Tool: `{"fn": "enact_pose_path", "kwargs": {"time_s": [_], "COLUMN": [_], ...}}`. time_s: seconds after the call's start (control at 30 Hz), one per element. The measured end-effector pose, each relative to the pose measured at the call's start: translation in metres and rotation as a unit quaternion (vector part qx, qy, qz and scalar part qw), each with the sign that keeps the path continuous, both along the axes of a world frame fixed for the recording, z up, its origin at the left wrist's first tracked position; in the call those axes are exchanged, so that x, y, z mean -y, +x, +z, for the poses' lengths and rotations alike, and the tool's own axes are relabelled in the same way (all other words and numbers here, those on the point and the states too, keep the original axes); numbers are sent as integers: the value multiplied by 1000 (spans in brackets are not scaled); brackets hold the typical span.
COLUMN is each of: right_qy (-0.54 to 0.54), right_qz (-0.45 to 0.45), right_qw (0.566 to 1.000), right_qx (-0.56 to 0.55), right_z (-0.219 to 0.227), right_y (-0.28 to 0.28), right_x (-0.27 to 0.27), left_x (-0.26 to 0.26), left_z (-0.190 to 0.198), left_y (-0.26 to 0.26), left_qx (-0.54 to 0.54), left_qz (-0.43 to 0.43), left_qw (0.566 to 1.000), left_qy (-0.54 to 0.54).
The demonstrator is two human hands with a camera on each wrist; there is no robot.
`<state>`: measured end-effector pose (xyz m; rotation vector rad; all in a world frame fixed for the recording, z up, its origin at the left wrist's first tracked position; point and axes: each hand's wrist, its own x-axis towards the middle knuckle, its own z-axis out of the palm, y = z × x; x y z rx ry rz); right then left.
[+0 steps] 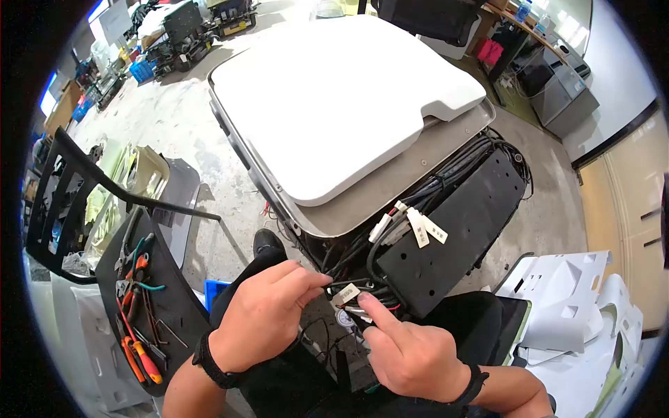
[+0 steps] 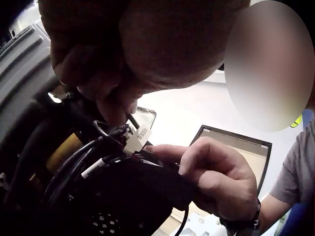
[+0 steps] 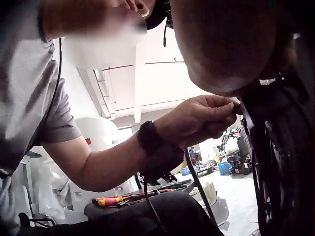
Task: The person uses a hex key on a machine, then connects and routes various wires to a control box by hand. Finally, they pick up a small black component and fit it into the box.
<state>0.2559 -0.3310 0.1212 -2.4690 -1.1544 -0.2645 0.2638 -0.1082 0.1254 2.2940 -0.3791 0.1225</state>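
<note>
In the head view, my left hand (image 1: 261, 317) pinches a thin dark cable between thumb and forefinger at the machine's near corner. My right hand (image 1: 414, 352) reaches in from the other side, its straight forefinger touching the edge of a pale printed label (image 1: 346, 294) among black cables. The left wrist view shows the label (image 2: 138, 140) between my left hand (image 2: 142, 49) above and my right hand (image 2: 216, 174) below. In the right wrist view, my left hand (image 3: 199, 118) has its fingertips together at the dark frame, while my right hand (image 3: 226, 44) fills the top, its fingertips hidden.
A white cover (image 1: 348, 97) lies over the machine, beside a black perforated plate (image 1: 453, 240) and several tagged connectors. Pliers and screwdrivers (image 1: 148, 362) lie on a black chair seat at left. White panels (image 1: 564, 299) stand at right, and a black chair frame (image 1: 90, 164) at left.
</note>
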Motion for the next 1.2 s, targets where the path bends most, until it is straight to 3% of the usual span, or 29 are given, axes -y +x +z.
{"fn": "enact_pose_path", "kwargs": {"time_s": [0.5,0.77,0.9,1.0,1.2], "right_qy": [14,11,42,38,-37], "right_qz": [11,15,1,-27,-17], "right_qw": [1000,1000,999,998,998], "right_qx": [-14,-23,-33,-46,-57], "right_z": [0,3,3,17,27], "right_y": [2,8,7,2,7], "right_x": [4,7,3,-5,-6], "left_x": [-5,-14,-13,-15,-22], "left_z": [-6,-9,-11,-15,-13], "left_y": [12,22,16,12,13], "left_qx": [2,-20,-28,-4,-23], "left_qz": [-27,-81,-60,-23,-19], "left_qw": [1000,997,998,999,999], "left_qy": [11,-5,14,-29,-41]}}
